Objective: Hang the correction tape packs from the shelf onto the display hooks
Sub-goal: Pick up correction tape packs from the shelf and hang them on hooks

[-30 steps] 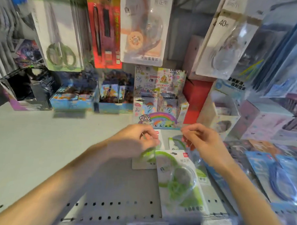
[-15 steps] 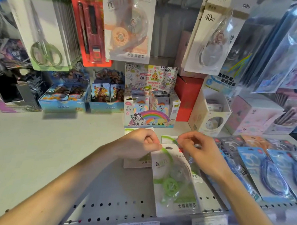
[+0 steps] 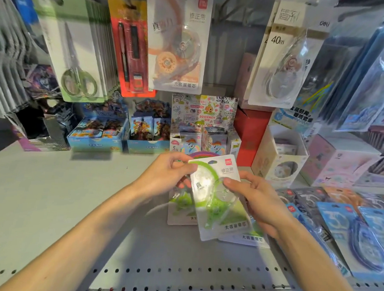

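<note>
A green correction tape pack, a flat white card with a glossy clear blister over a round green spool, is held tilted above the pale metal shelf. Its top left corner is pinched by the curled fingers of the left hand, while its right edge is gripped by the right hand, the thumb pressed on the blister. More green packs lie flat on the shelf just beneath. An orange tape pack hangs far above.
</note>
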The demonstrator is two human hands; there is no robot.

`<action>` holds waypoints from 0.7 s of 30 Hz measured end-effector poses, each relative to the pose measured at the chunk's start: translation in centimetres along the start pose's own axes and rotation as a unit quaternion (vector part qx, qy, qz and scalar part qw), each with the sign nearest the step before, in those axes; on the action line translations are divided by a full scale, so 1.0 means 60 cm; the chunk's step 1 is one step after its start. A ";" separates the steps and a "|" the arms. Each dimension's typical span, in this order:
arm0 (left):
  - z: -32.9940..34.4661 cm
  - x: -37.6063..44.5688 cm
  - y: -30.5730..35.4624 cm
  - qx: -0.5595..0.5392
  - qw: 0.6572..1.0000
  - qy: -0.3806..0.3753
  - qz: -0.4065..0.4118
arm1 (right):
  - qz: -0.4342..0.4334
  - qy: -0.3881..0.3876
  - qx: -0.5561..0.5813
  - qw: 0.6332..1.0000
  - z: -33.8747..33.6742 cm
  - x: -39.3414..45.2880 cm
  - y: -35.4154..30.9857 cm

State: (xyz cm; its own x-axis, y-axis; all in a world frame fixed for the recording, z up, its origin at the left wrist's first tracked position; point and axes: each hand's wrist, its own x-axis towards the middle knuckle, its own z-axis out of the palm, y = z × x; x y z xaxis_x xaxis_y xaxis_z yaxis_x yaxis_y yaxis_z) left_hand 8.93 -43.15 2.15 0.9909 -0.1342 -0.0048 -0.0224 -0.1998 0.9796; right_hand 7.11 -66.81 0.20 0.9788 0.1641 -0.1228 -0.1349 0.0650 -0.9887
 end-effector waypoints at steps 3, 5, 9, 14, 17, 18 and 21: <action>-0.009 -0.002 -0.034 0.120 0.992 0.031 0.006 | -0.008 0.064 -0.010 0.998 -0.017 0.004 -0.007; -0.004 -0.005 -0.055 0.279 0.959 0.038 0.012 | -0.006 0.091 0.007 0.996 -0.024 0.002 -0.007; 0.028 -0.005 -0.074 0.437 0.899 -0.004 -0.028 | -0.003 0.099 -0.003 0.995 -0.030 0.001 -0.002; 0.037 0.004 -0.079 0.461 0.887 0.014 -0.007 | 0.001 0.116 -0.019 0.993 -0.046 -0.003 0.004; 0.031 -0.004 -0.072 0.444 0.896 0.017 0.001 | 0.005 0.126 -0.009 0.992 -0.054 -0.004 0.005; 0.024 -0.009 -0.068 0.431 0.902 0.019 0.007 | 0.003 0.127 -0.007 0.992 -0.055 -0.004 0.005; -0.001 -0.026 -0.051 0.404 0.913 0.028 0.047 | -0.005 0.134 0.002 0.991 -0.053 -0.001 0.006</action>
State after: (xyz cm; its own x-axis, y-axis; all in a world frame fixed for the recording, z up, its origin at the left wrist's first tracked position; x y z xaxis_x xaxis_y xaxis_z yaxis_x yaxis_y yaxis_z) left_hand 7.46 -42.25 -0.79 0.9843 -0.1422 0.1047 -0.1759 -0.8436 0.5073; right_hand 7.48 -69.92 -0.44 0.9857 -0.1040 -0.1329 -0.1260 0.0698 -0.9896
